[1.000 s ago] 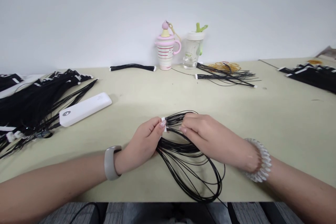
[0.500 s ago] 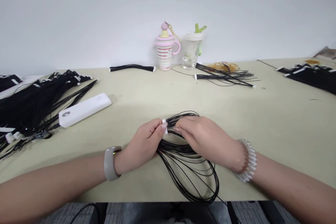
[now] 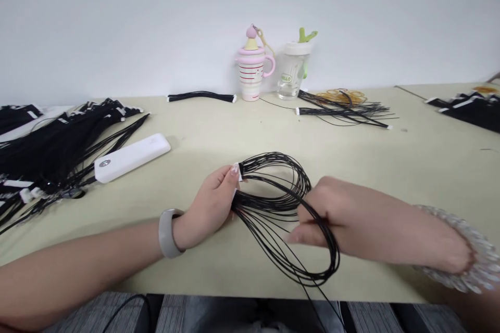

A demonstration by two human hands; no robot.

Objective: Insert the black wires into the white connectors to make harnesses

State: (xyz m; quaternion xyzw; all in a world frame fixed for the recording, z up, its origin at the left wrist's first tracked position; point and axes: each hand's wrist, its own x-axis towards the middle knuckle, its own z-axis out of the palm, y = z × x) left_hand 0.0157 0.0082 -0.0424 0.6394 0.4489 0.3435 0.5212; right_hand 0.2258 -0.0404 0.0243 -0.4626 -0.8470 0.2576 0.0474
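My left hand (image 3: 213,203) pinches the white connector (image 3: 239,171) of a black wire bundle (image 3: 273,202) between thumb and fingers. A second white piece shows just below it, partly under the hand. From the connectors the wires curve rightward into wide loops, and a few loose ends hang over the table's front edge. My right hand (image 3: 328,218) is curled into the loops on their right side, with its fingers closed round part of the wires. A thick strand runs across the front of those fingers, and the thumb points left. The fingertips are hidden.
A white power bank (image 3: 133,157) lies left, by a heap of black wire harnesses (image 3: 58,140). Along the wall stand a pink striped cup (image 3: 250,75) and a clear cup (image 3: 291,70). Rubber bands (image 3: 341,97) and more harnesses (image 3: 339,113) lie at back right.
My right hand has moved right and toward me, away from the connector, and now sits inside the wire loops. The loops are spread wider. My left hand keeps its pinch on the connector.
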